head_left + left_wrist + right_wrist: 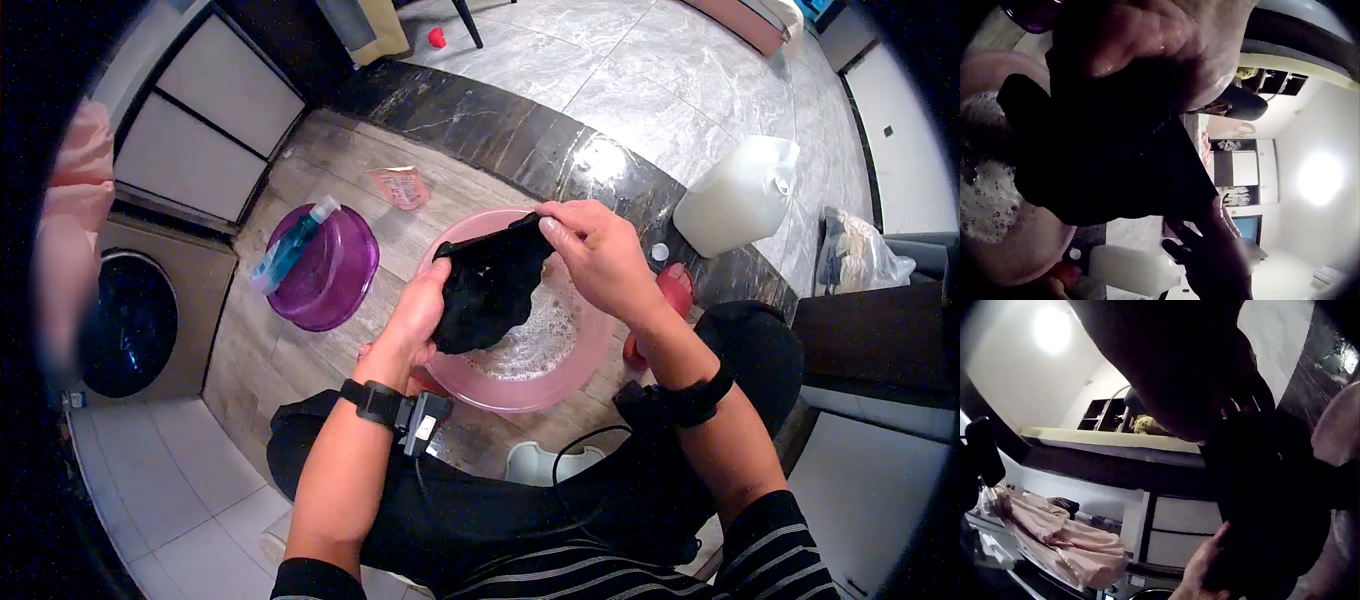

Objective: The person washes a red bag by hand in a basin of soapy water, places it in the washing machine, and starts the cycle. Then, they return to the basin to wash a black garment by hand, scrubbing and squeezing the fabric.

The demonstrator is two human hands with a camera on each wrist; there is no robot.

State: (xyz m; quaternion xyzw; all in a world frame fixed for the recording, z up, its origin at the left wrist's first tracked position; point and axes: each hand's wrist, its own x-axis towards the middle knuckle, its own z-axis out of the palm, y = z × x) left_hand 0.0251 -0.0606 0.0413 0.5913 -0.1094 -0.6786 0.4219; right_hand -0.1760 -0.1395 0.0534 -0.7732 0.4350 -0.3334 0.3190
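A piece of black cloth (488, 290) is stretched between both hands over a pink basin (592, 345). My left hand (418, 312) grips its left edge, thumb on top. With thumb and fingers, my right hand (600, 252) pinches the upper right corner. The cloth's lower edge hangs loosely above foamy water (535, 340) in the basin. In the left wrist view the dark cloth (1116, 169) spans from the near hand to the right hand (1217, 262). The right wrist view shows the same cloth (1272, 506) with the left hand (1200, 565) at its edge.
Left of the basin, a purple basin (345, 290) has a bottle of blue liquid (292, 248) lying across it. A pink packet (400, 187) lies on the floor. At right stand a large whitish jug (735, 200) and a small white cap (659, 252). A washing machine (190, 290) is far left.
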